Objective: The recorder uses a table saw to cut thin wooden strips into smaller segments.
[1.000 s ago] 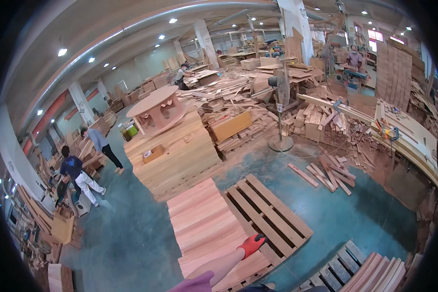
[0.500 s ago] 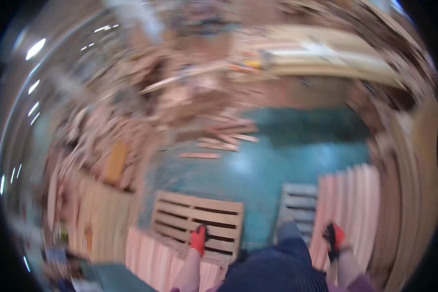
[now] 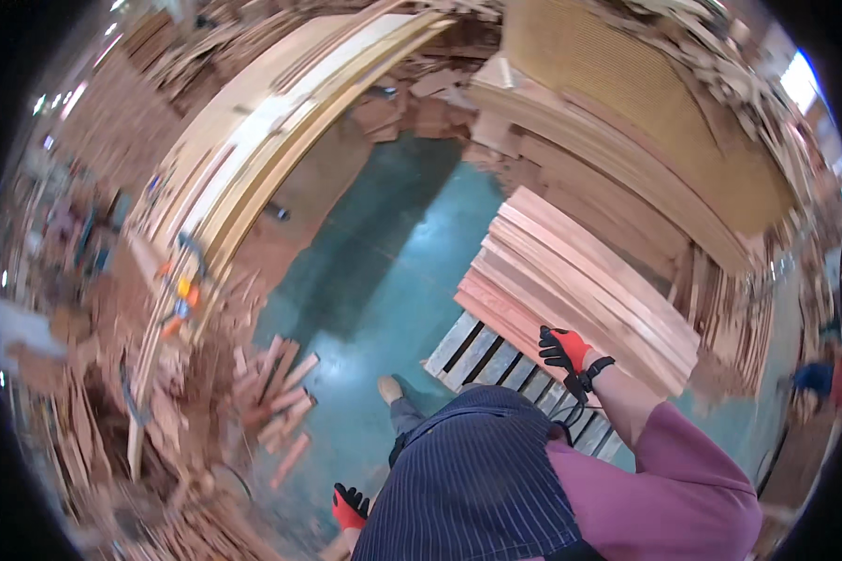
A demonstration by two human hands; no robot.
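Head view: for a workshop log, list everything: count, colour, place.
Stacked planks: many, pinkish, right of centre
Pallet: one, grey, beneath planks
Long boards: several, pale, upper left
Small items: count unclear, orange and yellow, on boards
Offcuts: many, reddish, floor, lower left
Panel: one, tan, upper right
Floor: one, teal, centre
Apron: one, dark blue striped, bottom centre
Wristband: one, black, right wrist
Shoe: one, beige, on floor
Left hand: one, gloved red-black, left of apron
Right hand: one, gloved red-black, in front of planks

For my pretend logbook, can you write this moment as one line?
left hand: beside striped apron; right hand: nearest planks; planks: stacked on grey pallet
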